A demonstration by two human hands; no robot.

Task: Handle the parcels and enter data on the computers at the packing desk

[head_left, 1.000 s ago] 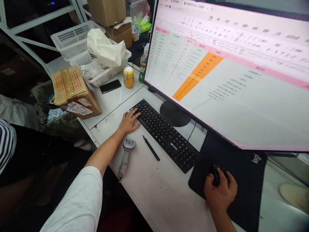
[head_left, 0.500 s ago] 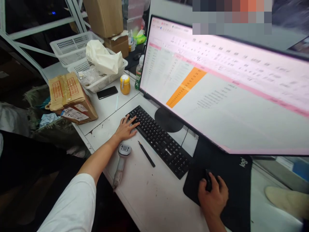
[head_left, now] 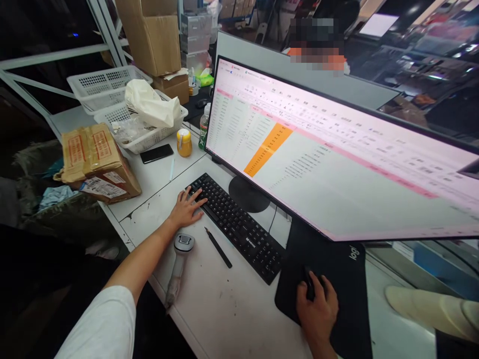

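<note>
My left hand (head_left: 186, 208) lies with spread fingers on the near-left end of a black keyboard (head_left: 239, 229). My right hand (head_left: 318, 306) is wrapped over a black computer mouse (head_left: 309, 284), which rests on a dark mouse pad (head_left: 348, 309). Behind the keyboard a wide monitor (head_left: 269, 144) shows a spreadsheet with an orange column and pink header rows. Between my left forearm and the keyboard lie a grey barcode scanner (head_left: 181, 254) and a black pen (head_left: 218, 248), neither touched by my hands.
A taped cardboard box (head_left: 99, 162) stands at the desk's left edge. Beyond it are white plastic baskets (head_left: 164, 124), a phone (head_left: 156, 153), a yellow-lidded jar (head_left: 184, 143) and a green-labelled bottle (head_left: 204, 128). A cream-coloured roll (head_left: 422, 306) lies at right. Another person sits behind the monitor.
The view has tilted up and shifted right, so the desk items appear further left and more background shows. Both hands keep their places on the keyboard and mouse.
</note>
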